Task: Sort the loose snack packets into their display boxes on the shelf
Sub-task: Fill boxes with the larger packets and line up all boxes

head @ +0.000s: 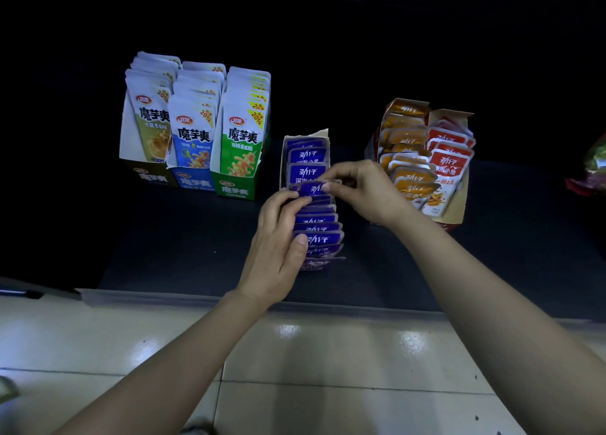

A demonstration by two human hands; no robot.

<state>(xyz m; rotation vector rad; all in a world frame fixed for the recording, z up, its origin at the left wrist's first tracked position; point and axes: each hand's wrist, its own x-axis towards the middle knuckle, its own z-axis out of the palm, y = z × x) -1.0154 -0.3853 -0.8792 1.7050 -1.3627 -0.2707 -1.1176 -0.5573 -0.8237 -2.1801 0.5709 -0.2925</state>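
**Left:** three tall display boxes (193,182), olive, blue and green, stand stocked with upright white pouches.

**Centre-left:** my left hand (280,241) curls over the front of the purple row (323,228), with the thumb pressed against its near side, holding those packets together.

**Centre:** the purple packet (311,189) is flat and glossy with white lettering. It lies crosswise on top of the row in the purple display box (306,135) on the dark shelf (180,237).

**Centre-right:** my right hand (359,188) pinches the packet's right end between thumb and forefinger.

**Step in hand:** as I judge it, seating this packet among its kind. The next move calls for tipping it upright and sliding it down without buckling its neighbours.

**Right:** the orange box (406,107) and the red box (456,211) are both full.
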